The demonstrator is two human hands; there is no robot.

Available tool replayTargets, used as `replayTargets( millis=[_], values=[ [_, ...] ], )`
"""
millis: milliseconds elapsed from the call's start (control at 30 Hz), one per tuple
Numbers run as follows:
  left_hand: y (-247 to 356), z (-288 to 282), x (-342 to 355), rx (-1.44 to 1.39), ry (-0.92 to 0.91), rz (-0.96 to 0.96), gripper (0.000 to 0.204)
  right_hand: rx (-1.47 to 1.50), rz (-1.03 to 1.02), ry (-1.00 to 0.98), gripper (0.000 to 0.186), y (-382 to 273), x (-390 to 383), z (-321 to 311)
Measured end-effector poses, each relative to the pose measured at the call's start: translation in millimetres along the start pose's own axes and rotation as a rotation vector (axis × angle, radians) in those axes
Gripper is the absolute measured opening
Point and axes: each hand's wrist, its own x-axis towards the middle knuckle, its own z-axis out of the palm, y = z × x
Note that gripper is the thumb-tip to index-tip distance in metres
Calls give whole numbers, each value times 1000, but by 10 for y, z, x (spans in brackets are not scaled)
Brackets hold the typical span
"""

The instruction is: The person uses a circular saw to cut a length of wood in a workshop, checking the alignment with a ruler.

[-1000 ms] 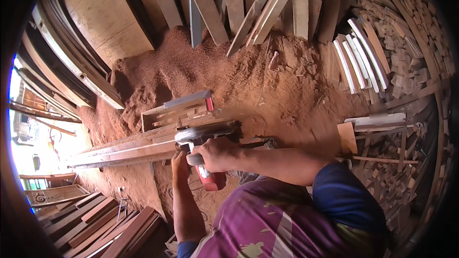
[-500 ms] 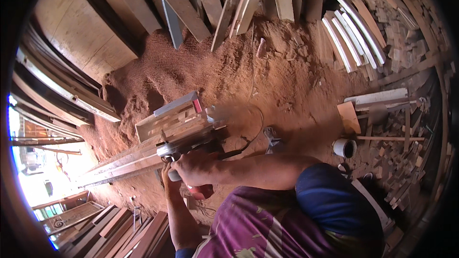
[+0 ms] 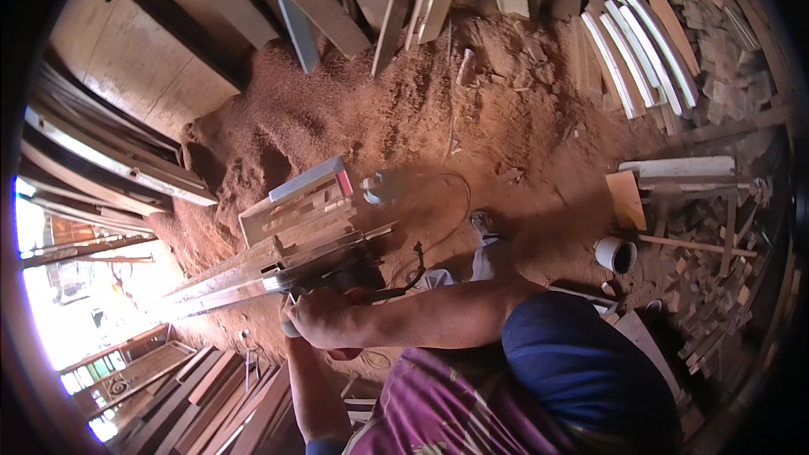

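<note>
Power tool (image 3: 358, 275) on long wood beam (image 3: 240, 292), prob. for steady support. Held by handle (image 3: 290, 329) w/ right grip (image 3: 316, 318) clenched, prob. for control; left grip (image 3: 286, 306) just beside, mostly hidden, impossible to tell if holding. Cable (image 3: 396, 292) off to right, prob. for safety.

Blue sleeves (image 3: 581, 362), purple shirt (image 3: 434, 400) (pale-streaked)

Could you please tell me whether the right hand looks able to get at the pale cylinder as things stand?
Probably not: the right hand is occupied gripping the power tool, and the pale cylinder is well off to the right.
</note>
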Motion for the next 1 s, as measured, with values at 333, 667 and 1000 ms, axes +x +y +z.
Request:
replayTargets(
  millis=[333, 667, 1000],
  values=[
    [58, -63, 36, -718, 164, -375, 22, 6, -26, 78, 38, -10, 40, 46],
    [-84, -107, 192, -640, 190, -499, 26, -215, -28, 152, 37, -181, 197, 91],
    [-217, -254, 249, -507, 187, -484, 33, -233, -7, 154, 35, -353, 353, 185]
  ],
)
